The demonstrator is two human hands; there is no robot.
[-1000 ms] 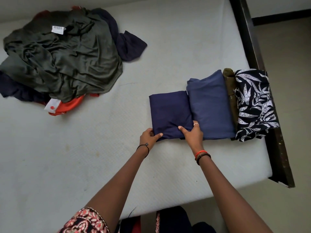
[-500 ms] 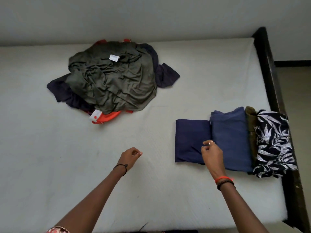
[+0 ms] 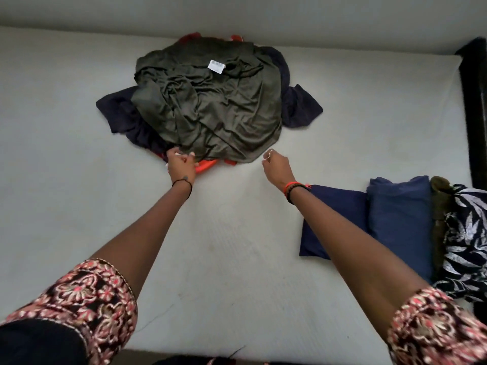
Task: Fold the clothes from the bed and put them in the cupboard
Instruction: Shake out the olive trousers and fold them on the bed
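Note:
A heap of unfolded clothes lies at the far middle of the bed (image 3: 79,185). An olive green garment (image 3: 210,109) with a white label is on top, dark navy cloth (image 3: 118,111) pokes out at both sides, and an orange garment (image 3: 208,165) shows at the near edge. My left hand (image 3: 181,168) is closed on the heap's near edge, at the orange garment. My right hand (image 3: 276,167) hovers beside the olive hem, its fingers curled on nothing. At the right lie folded pieces: a navy one (image 3: 340,206), a blue one (image 3: 400,214), an olive-brown one (image 3: 438,204) and a leaf-print one (image 3: 466,238).
The dark wooden bed frame (image 3: 477,114) runs along the right side, just past the folded pieces. A pale wall (image 3: 237,11) closes off the far side of the mattress. My patterned sleeves fill both lower corners.
Both hands left the folded navy piece and reached forward to the unfolded heap. The left hand closed on its near edge. The view shifted towards the heap.

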